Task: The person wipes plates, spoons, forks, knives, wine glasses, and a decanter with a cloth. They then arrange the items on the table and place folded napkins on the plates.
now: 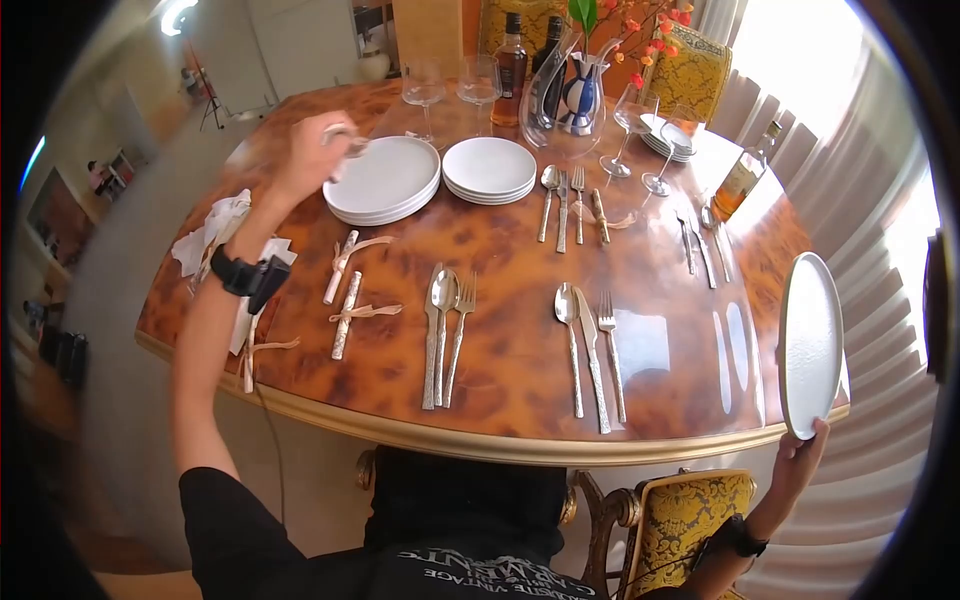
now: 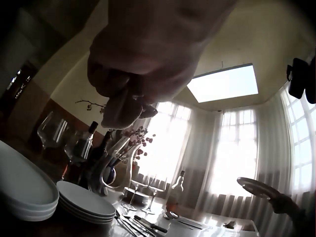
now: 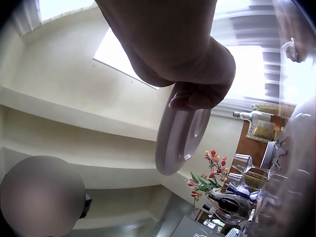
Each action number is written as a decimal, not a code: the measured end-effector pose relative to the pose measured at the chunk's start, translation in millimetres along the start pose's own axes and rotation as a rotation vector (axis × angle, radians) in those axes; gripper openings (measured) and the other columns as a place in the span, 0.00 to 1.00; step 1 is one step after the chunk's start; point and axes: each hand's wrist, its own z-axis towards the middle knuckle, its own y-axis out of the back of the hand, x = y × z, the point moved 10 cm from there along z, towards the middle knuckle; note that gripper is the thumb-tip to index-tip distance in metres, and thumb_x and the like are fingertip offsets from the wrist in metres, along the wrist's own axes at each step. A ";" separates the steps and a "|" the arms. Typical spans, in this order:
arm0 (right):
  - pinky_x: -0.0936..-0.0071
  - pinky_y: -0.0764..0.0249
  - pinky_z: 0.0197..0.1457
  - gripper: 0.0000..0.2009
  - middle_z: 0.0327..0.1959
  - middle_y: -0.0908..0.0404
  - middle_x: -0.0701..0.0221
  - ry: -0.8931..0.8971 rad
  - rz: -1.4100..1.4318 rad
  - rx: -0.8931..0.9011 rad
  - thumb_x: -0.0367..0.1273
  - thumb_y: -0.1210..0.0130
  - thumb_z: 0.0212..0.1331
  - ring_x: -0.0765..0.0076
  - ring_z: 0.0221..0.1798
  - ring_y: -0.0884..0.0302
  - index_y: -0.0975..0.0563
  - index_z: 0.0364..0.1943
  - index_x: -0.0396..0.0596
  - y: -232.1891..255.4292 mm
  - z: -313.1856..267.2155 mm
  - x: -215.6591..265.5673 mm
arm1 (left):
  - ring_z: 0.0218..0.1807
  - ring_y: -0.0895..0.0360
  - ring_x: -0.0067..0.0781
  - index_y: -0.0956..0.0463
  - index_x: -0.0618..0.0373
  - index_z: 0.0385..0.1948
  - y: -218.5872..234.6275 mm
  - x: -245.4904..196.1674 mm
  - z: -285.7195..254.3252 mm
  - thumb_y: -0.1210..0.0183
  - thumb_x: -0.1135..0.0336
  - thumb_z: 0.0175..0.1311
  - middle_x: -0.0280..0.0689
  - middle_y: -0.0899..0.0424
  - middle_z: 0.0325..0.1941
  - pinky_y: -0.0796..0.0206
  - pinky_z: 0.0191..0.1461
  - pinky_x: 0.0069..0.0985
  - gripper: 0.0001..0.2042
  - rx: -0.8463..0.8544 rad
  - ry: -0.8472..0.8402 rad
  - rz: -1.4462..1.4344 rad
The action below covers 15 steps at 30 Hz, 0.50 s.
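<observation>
Glossy brown tabletop (image 1: 510, 345) spans the head view; only the wrist views take in the bright ceiling panel (image 2: 224, 83), and the right one shows the ringed underside of a plate (image 3: 180, 136). At the head view's right, the right hand (image 1: 800, 458) grips that plate upright by its bottom rim, overlapping the table edge. Upper left, the left hand (image 1: 318, 150) has bent fingers; whether they hold something, I cannot tell. Four stemmed glasses (image 1: 424, 93), three bottles (image 1: 510, 75) and three plate stacks (image 1: 390, 175) stand farther back; open room separates the two front cutlery sets (image 1: 442, 292).
</observation>
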 end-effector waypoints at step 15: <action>0.81 0.42 0.17 0.07 0.15 0.36 0.77 -0.289 -0.094 0.169 0.34 0.53 0.63 0.80 0.16 0.38 0.31 0.30 0.47 -43.9 -42.3 -92.2 | 0.62 0.28 0.47 0.25 0.58 0.52 4.3 229.6 -145.1 0.34 0.64 0.46 0.48 0.25 0.60 0.36 0.65 0.34 0.27 0.297 0.374 0.364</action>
